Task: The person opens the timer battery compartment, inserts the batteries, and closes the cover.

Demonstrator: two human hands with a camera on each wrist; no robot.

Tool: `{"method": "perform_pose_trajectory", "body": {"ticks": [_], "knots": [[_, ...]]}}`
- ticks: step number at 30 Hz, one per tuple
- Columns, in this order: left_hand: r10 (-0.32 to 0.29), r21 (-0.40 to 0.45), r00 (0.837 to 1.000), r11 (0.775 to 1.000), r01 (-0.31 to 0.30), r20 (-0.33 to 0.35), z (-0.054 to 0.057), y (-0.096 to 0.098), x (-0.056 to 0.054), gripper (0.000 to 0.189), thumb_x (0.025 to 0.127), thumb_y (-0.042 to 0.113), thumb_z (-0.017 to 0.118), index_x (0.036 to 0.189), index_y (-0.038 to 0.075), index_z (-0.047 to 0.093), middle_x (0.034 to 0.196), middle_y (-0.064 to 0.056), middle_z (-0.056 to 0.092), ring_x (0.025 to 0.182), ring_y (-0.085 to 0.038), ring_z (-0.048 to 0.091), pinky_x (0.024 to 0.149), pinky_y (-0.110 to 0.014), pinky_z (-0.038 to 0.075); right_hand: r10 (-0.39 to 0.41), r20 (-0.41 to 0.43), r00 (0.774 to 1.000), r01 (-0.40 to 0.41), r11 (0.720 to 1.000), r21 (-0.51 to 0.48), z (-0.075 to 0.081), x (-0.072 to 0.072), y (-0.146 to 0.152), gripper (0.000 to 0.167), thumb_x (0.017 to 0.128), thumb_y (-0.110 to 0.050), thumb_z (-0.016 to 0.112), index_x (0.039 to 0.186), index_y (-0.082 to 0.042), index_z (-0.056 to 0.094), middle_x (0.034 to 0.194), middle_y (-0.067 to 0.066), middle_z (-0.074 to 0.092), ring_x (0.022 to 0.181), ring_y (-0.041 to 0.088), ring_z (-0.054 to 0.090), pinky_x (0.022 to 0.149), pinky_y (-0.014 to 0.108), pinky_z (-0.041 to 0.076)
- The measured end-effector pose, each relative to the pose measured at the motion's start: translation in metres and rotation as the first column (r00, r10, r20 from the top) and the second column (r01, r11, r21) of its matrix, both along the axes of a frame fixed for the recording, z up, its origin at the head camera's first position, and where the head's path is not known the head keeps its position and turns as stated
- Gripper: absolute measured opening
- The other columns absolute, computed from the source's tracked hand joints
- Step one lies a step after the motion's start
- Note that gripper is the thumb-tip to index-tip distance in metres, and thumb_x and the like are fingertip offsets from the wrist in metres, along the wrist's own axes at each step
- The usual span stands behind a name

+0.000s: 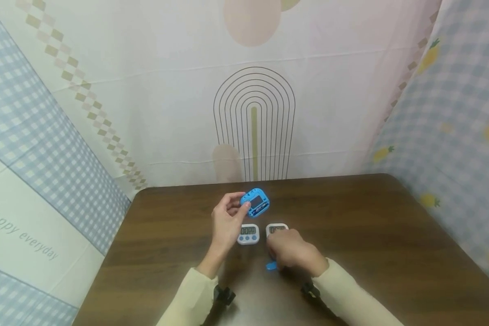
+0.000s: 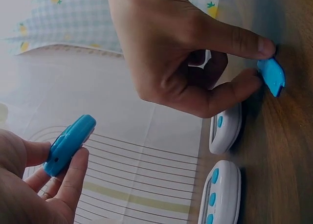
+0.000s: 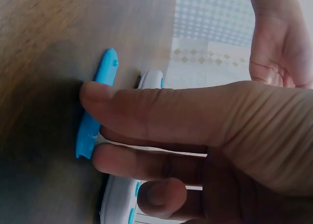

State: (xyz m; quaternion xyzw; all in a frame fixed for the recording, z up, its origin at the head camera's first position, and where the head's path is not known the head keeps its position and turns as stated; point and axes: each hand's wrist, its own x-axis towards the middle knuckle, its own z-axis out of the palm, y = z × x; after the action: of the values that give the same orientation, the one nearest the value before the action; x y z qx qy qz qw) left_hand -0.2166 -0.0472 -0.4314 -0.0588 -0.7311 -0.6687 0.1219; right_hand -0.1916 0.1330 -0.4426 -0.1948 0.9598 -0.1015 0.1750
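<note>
My left hand [image 1: 226, 224] holds a blue digital timer [image 1: 256, 202] up above the table, its open back showing a battery compartment. The left wrist view shows that timer [image 2: 68, 143] edge-on between thumb and fingers. Low over the table, my right hand [image 1: 291, 249] pinches a small blue battery cover [image 1: 271, 266] between thumb and fingers. In the right wrist view the cover [image 3: 95, 111] stands tilted, with the thumb across it. Two white timers with blue buttons lie behind the cover: the left timer [image 1: 248, 238] shows fully, while the right hand partly hides the right timer [image 1: 277, 226].
The brown wooden table [image 1: 167, 271] ends at a patterned cloth backdrop [image 1: 179, 113]. Checked cloths hang at the left and right sides. Dark wrist devices sit below both sleeves, close to the tabletop.
</note>
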Motion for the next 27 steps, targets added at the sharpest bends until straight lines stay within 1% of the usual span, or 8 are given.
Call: {"method": "perform_pose_trajectory", "body": {"ticks": [3, 6, 13, 16, 20, 22, 25, 27], "knots": [[-0.001, -0.005, 1.0, 1.0, 0.001, 0.007, -0.0006, -0.0003, -0.0004, 0.028, 0.097, 0.014, 0.078, 0.125, 0.012, 0.072, 0.106, -0.01, 0.077, 0.091, -0.024, 0.076, 0.082, -0.038, 0.067, 0.01, -0.009, 1.0, -0.01, 1.0, 0.016, -0.0015, 0.0004, -0.0014, 0.023, 0.08, -0.014, 0.093, 0.076, -0.018, 0.071, 0.067, -0.004, 0.059, 0.064, 0.017, 0.056, 0.062, 0.033, 0.053], [-0.001, -0.012, 1.0, 1.0, 0.001, 0.011, -0.0012, -0.0005, -0.0007, 0.029, 0.097, 0.014, 0.078, 0.125, 0.012, 0.072, 0.106, -0.009, 0.077, 0.091, -0.024, 0.076, 0.08, -0.032, 0.067, 0.006, 0.007, 1.0, -0.006, 1.0, 0.007, -0.0018, 0.0007, -0.0017, 0.023, 0.081, -0.014, 0.092, 0.076, -0.018, 0.071, 0.068, -0.004, 0.059, 0.063, 0.016, 0.056, 0.06, 0.032, 0.053], [-0.002, -0.009, 1.0, 1.0, 0.002, 0.011, -0.0008, -0.0002, -0.0001, 0.027, 0.097, 0.014, 0.078, 0.124, 0.014, 0.073, 0.105, -0.009, 0.077, 0.091, -0.024, 0.076, 0.08, -0.03, 0.066, -0.002, 0.045, 0.999, 0.001, 1.0, 0.003, -0.0029, -0.0019, -0.0001, 0.024, 0.083, -0.016, 0.091, 0.075, -0.018, 0.069, 0.069, -0.004, 0.06, 0.065, 0.016, 0.057, 0.06, 0.031, 0.052], [-0.005, -0.003, 1.0, 1.0, 0.005, 0.007, -0.0009, -0.0001, -0.0002, 0.027, 0.097, 0.013, 0.078, 0.124, 0.013, 0.073, 0.106, -0.011, 0.077, 0.091, -0.025, 0.076, 0.081, -0.035, 0.067, 0.003, 0.042, 0.999, -0.003, 1.0, -0.002, -0.0037, -0.0025, 0.0006, 0.024, 0.083, -0.014, 0.091, 0.077, -0.018, 0.068, 0.07, -0.004, 0.06, 0.065, 0.016, 0.056, 0.06, 0.031, 0.052], [-0.014, 0.012, 1.0, 1.0, 0.014, -0.002, -0.0012, 0.0001, -0.0006, 0.027, 0.097, 0.011, 0.078, 0.124, 0.011, 0.073, 0.107, -0.014, 0.077, 0.09, -0.028, 0.076, 0.084, -0.047, 0.067, -0.002, 0.055, 0.998, 0.004, 1.0, -0.027, -0.0039, -0.0021, 0.0005, 0.024, 0.083, -0.01, 0.09, 0.079, -0.019, 0.068, 0.071, -0.004, 0.059, 0.066, 0.016, 0.056, 0.06, 0.031, 0.052], [-0.018, 0.018, 1.0, 1.0, 0.018, -0.002, -0.0012, -0.0002, -0.0005, 0.027, 0.097, 0.01, 0.078, 0.124, 0.011, 0.073, 0.107, -0.016, 0.077, 0.09, -0.029, 0.076, 0.084, -0.049, 0.067, -0.006, 0.064, 0.998, 0.008, 0.999, -0.034, -0.0034, -0.0018, 0.0002, 0.024, 0.083, -0.009, 0.09, 0.08, -0.019, 0.068, 0.072, -0.004, 0.06, 0.067, 0.016, 0.056, 0.06, 0.03, 0.051], [-0.021, 0.021, 1.0, 1.0, 0.021, -0.001, -0.0017, -0.0005, -0.0006, 0.027, 0.097, 0.011, 0.078, 0.124, 0.011, 0.072, 0.107, -0.016, 0.076, 0.091, -0.029, 0.076, 0.083, -0.046, 0.067, -0.008, 0.072, 0.997, 0.01, 0.999, -0.034, -0.003, -0.0021, -0.0002, 0.025, 0.083, -0.009, 0.09, 0.079, -0.02, 0.068, 0.072, -0.004, 0.06, 0.067, 0.016, 0.056, 0.06, 0.03, 0.051], [-0.023, 0.022, 1.0, 1.0, 0.023, -0.004, -0.0019, -0.0007, -0.0008, 0.028, 0.097, 0.011, 0.078, 0.124, 0.011, 0.072, 0.107, -0.016, 0.076, 0.09, -0.028, 0.076, 0.083, -0.048, 0.067, -0.006, 0.075, 0.997, 0.008, 1.0, -0.028, -0.003, -0.0026, -0.0001, 0.025, 0.082, -0.009, 0.09, 0.078, -0.021, 0.068, 0.072, -0.004, 0.06, 0.066, 0.016, 0.056, 0.06, 0.03, 0.051]]}}
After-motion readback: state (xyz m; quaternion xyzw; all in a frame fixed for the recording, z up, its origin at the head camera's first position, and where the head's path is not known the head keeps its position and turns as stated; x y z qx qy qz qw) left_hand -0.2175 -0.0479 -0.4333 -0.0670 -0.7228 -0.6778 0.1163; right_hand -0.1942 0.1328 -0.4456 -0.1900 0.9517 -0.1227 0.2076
